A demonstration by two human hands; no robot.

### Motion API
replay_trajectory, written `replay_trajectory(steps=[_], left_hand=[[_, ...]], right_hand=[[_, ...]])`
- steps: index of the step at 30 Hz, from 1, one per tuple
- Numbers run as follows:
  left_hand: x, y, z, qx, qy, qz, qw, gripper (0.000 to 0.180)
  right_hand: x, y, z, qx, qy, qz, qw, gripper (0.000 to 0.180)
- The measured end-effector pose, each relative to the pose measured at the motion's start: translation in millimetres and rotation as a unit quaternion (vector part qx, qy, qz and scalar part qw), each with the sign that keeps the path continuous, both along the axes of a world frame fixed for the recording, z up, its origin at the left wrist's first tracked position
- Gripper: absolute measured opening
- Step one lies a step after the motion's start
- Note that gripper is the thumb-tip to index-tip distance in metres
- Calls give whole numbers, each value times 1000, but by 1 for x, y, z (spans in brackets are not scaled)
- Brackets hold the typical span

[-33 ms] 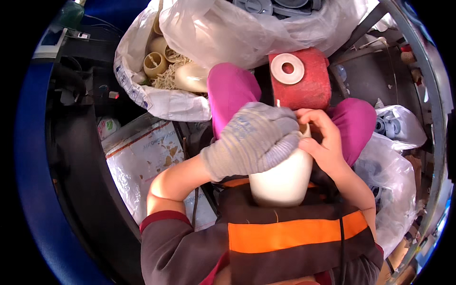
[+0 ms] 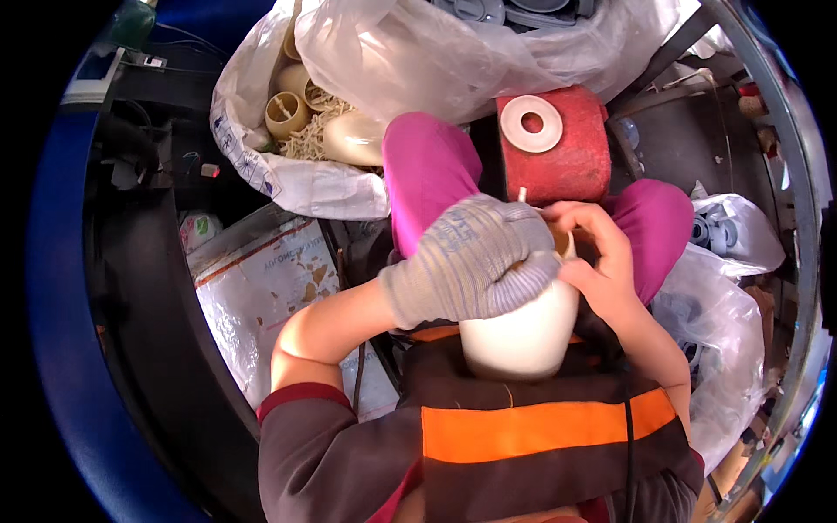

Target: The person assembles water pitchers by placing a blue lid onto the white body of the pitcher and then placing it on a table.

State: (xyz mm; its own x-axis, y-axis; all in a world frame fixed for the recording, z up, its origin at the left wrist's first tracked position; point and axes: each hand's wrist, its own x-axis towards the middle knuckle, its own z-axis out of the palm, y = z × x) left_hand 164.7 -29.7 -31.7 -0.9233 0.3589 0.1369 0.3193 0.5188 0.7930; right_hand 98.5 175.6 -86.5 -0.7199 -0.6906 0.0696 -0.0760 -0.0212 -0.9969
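- The left hand [image 2: 475,261], in a grey knitted glove, lies bent across the top of a cream-coloured pot [image 2: 521,331], palm down, its grip wrapped over the pot's rim.
- The left forearm runs bare from the rolled-up sleeve at the lower left, up and to the right, with the wrist turned in over the pot.
- The right hand [image 2: 602,261] is bare. It comes in from the right, wrist bent, with the fingers [image 2: 580,218] curled over the far edge of the pot's mouth and its grip closed on that rim.
- The two hands meet at the pot's opening, touching or very nearly so.
- The pot sits upright in the person's lap, just above the orange stripe of a dark jacket [image 2: 532,431], between two knees in pink trousers [image 2: 427,170].
- A red cylinder [image 2: 554,148] with a white ring [image 2: 532,124] on its top stands just beyond the hands.
- An open white sack [image 2: 279,174] to the upper left holds more cream pots [image 2: 353,138] and pale shavings.
- A clear plastic bag [image 2: 724,314] lies to the right of the right arm.
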Motion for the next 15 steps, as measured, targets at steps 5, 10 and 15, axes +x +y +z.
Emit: replay_trajectory(steps=[5,10,15], left_hand=[[12,-15,-12,12,72,33,997,15],[5,-77,-18,150,80,413,895,25],[-24,-144,0,-464,76,415,779,40]], right_hand=[[2,12,10,47,89,11,995,29],[-2,27,-11,35,82,-30,996,18],[0,14,2,64,96,-53,992,17]])
